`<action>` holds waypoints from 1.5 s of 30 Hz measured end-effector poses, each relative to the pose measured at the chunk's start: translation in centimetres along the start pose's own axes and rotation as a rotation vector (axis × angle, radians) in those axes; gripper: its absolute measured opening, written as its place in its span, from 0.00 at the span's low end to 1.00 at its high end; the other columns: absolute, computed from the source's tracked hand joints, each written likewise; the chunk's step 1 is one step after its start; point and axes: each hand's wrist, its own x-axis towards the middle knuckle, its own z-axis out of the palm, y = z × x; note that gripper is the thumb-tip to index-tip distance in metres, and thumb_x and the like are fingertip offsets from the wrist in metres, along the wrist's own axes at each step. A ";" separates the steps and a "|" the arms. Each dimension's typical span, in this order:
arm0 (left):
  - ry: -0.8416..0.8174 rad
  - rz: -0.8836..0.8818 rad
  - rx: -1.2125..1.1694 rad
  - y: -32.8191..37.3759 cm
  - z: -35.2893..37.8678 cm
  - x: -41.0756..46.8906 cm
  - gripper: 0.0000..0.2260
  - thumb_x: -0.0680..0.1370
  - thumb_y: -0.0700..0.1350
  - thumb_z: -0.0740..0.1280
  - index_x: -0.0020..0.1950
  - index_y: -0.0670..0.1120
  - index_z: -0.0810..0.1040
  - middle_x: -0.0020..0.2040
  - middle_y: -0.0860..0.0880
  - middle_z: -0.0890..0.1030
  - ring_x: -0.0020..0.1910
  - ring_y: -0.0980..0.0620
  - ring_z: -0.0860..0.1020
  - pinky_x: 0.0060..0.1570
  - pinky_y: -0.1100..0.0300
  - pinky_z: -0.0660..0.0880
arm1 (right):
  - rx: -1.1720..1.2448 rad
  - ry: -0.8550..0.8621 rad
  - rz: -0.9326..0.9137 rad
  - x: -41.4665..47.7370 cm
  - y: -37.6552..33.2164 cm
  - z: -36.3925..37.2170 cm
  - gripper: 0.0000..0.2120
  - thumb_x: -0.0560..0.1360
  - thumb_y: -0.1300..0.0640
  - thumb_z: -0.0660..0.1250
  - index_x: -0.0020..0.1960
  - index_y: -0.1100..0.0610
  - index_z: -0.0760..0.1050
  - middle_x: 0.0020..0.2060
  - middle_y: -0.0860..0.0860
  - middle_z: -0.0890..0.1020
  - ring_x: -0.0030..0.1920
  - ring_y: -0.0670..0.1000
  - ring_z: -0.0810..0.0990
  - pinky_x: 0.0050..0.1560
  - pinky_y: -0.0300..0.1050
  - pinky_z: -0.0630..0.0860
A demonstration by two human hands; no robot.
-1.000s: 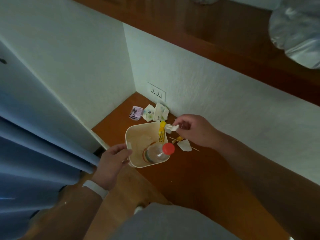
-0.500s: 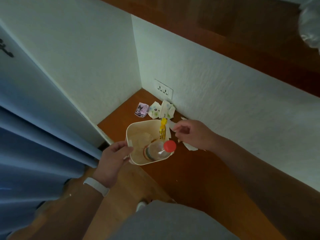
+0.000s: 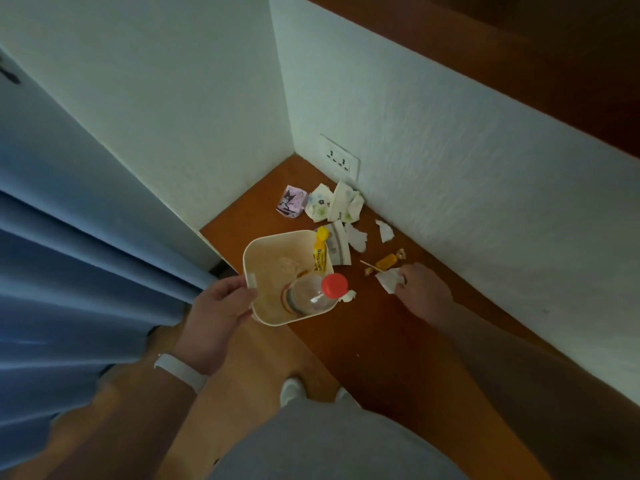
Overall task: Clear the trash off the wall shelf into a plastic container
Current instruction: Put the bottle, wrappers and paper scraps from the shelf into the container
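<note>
My left hand [image 3: 218, 308] grips the near-left rim of a cream plastic container [image 3: 266, 251] held at the edge of the brown wall shelf [image 3: 398, 327]. Inside it lie a clear bottle with a red cap [image 3: 333, 285] and a yellow wrapper [image 3: 320, 252]. My right hand [image 3: 420, 294] rests on the shelf to the container's right, fingers pinched on a white paper scrap [image 3: 389, 279]. Beside it lie a yellow candy wrapper [image 3: 386, 261] and a thin stick [image 3: 369, 265]. A small white scrap [image 3: 348, 296] sits by the container's right rim.
Toward the shelf's corner lie crumpled flowered paper cups [image 3: 334, 204], a purple cartoon wrapper [image 3: 292, 201], a flattened cup piece [image 3: 339, 247] and torn white scraps [image 3: 384, 230]. A wall socket [image 3: 339, 161] sits above them. A blue curtain [image 3: 86, 271] hangs on the left.
My right hand moved from above the container's far rim back down to the shelf on the right and pinched another white scrap. The container stayed in my left hand.
</note>
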 end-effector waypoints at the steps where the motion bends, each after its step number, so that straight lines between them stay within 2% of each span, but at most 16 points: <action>1: 0.005 -0.003 0.004 0.0 0.0 0.0 0.08 0.79 0.37 0.68 0.56 0.42 0.83 0.53 0.41 0.87 0.54 0.42 0.85 0.55 0.49 0.80 | -0.014 -0.004 0.008 0.3 0.0 0.2 0.13 0.78 0.54 0.61 0.61 0.55 0.75 0.51 0.52 0.76 0.50 0.51 0.76 0.47 0.47 0.75; 5: 0.019 -0.008 0.032 -0.1 0.0 -0.1 0.09 0.79 0.37 0.68 0.57 0.41 0.83 0.54 0.39 0.86 0.56 0.38 0.84 0.62 0.42 0.78 | -0.009 -0.003 -0.001 1.1 -0.4 0.7 0.08 0.78 0.54 0.62 0.55 0.56 0.76 0.48 0.51 0.76 0.47 0.51 0.76 0.46 0.48 0.76; 9: 0.013 -0.010 0.052 0.0 0.2 0.0 0.09 0.79 0.38 0.68 0.57 0.43 0.83 0.54 0.41 0.86 0.57 0.39 0.84 0.63 0.41 0.78 | -0.006 -0.005 -0.005 1.3 -0.6 0.9 0.06 0.79 0.55 0.63 0.50 0.55 0.76 0.46 0.51 0.78 0.45 0.50 0.76 0.43 0.45 0.73; 15: -0.005 0.000 0.051 0.4 0.4 0.3 0.07 0.79 0.38 0.68 0.56 0.43 0.83 0.52 0.42 0.87 0.55 0.42 0.84 0.61 0.45 0.79 | 0.053 0.024 0.001 0.5 -1.2 0.1 0.08 0.78 0.56 0.63 0.55 0.55 0.78 0.46 0.49 0.75 0.45 0.48 0.75 0.43 0.43 0.70; 18: -0.034 0.004 0.057 0.6 0.5 0.5 0.09 0.79 0.39 0.68 0.58 0.42 0.83 0.54 0.41 0.87 0.54 0.42 0.85 0.60 0.46 0.80 | 0.148 0.058 0.018 -0.5 -2.2 -1.7 0.08 0.79 0.55 0.64 0.56 0.55 0.77 0.48 0.50 0.78 0.46 0.48 0.76 0.45 0.44 0.72; 21: -0.050 -0.003 0.040 0.9 0.7 0.7 0.09 0.79 0.38 0.69 0.58 0.42 0.82 0.55 0.40 0.86 0.54 0.42 0.85 0.60 0.45 0.80 | 0.252 0.095 -0.014 -1.9 -3.8 -4.1 0.06 0.79 0.52 0.66 0.54 0.52 0.77 0.46 0.46 0.79 0.47 0.46 0.78 0.46 0.43 0.75; 26: -0.084 -0.005 0.020 1.4 0.9 0.9 0.09 0.79 0.38 0.69 0.59 0.43 0.83 0.57 0.41 0.85 0.58 0.40 0.83 0.63 0.43 0.78 | 0.470 0.260 -0.106 -5.0 -7.5 -9.3 0.02 0.77 0.52 0.68 0.49 0.49 0.76 0.40 0.42 0.79 0.41 0.41 0.77 0.39 0.36 0.70; 30: -0.133 0.002 0.028 1.7 0.9 0.4 0.08 0.79 0.39 0.69 0.57 0.44 0.83 0.56 0.41 0.85 0.58 0.41 0.83 0.65 0.43 0.77 | 0.627 0.344 -0.162 -7.2 -10.6 -13.0 0.04 0.76 0.54 0.70 0.43 0.52 0.77 0.38 0.47 0.82 0.40 0.47 0.81 0.41 0.43 0.76; 33: -0.169 0.017 0.036 1.9 0.8 -0.1 0.09 0.79 0.39 0.68 0.59 0.42 0.82 0.54 0.42 0.86 0.55 0.43 0.84 0.62 0.46 0.78 | 0.702 0.329 -0.177 -7.8 -12.1 -13.9 0.02 0.75 0.55 0.71 0.45 0.52 0.78 0.41 0.48 0.84 0.43 0.48 0.83 0.48 0.51 0.81; 37: -0.195 0.027 0.032 2.0 0.6 -0.6 0.08 0.80 0.38 0.68 0.57 0.42 0.82 0.49 0.44 0.86 0.49 0.47 0.84 0.53 0.53 0.81 | 0.740 0.327 -0.187 -7.8 -13.1 -13.2 0.02 0.74 0.56 0.72 0.46 0.52 0.80 0.41 0.48 0.84 0.45 0.46 0.84 0.52 0.54 0.81; 41: -0.203 0.025 0.014 1.8 0.4 -0.6 0.06 0.80 0.38 0.68 0.54 0.44 0.83 0.45 0.48 0.87 0.43 0.52 0.85 0.43 0.61 0.79 | 0.709 0.311 -0.211 -7.5 -13.6 -12.2 0.01 0.75 0.56 0.71 0.46 0.52 0.80 0.40 0.46 0.84 0.44 0.44 0.83 0.49 0.47 0.81; 45: -0.197 0.025 -0.003 1.5 0.1 -0.4 0.06 0.79 0.38 0.68 0.53 0.44 0.83 0.43 0.50 0.88 0.44 0.52 0.86 0.46 0.58 0.80 | 0.663 0.277 -0.248 -6.6 -13.8 -11.2 0.05 0.74 0.57 0.72 0.41 0.48 0.78 0.39 0.45 0.83 0.41 0.44 0.82 0.45 0.45 0.79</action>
